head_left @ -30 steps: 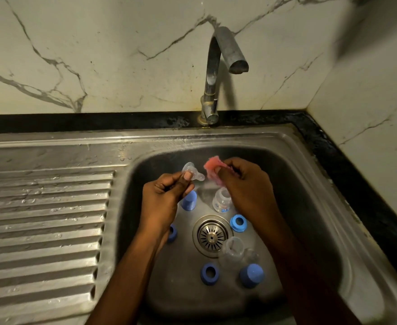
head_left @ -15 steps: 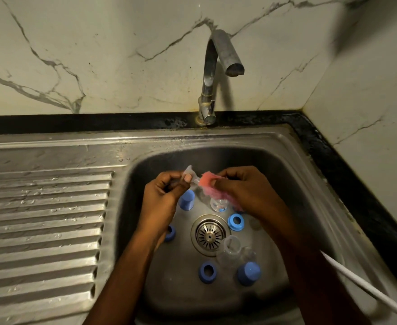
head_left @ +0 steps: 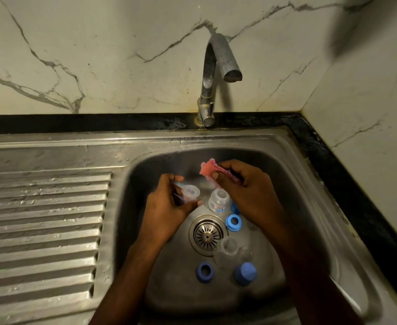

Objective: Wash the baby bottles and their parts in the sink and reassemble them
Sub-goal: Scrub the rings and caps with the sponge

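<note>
Over the steel sink (head_left: 309, 184), my left hand (head_left: 167, 207) holds a clear silicone teat (head_left: 190, 192), its wide base turned toward me. My right hand (head_left: 249, 193) grips a pink sponge (head_left: 208, 168), lifted a little apart from the teat. A small clear bottle (head_left: 218, 200) stands upright between my hands. On the sink floor lie a blue ring (head_left: 233, 222) by the drain (head_left: 208, 234), another blue ring (head_left: 204, 272), a blue cap (head_left: 245, 273) and clear parts (head_left: 229, 250) near the drain.
The tap (head_left: 218, 66) stands at the back with its spout over the basin; no water runs. A ribbed steel draining board (head_left: 42, 231) lies to the left. Marble walls close the back and the right, with a black counter edge (head_left: 347, 174) along the sink.
My right hand has pulled the sponge off the teat and up to the right. My left hand has turned the teat so its base faces me and lowered it slightly.
</note>
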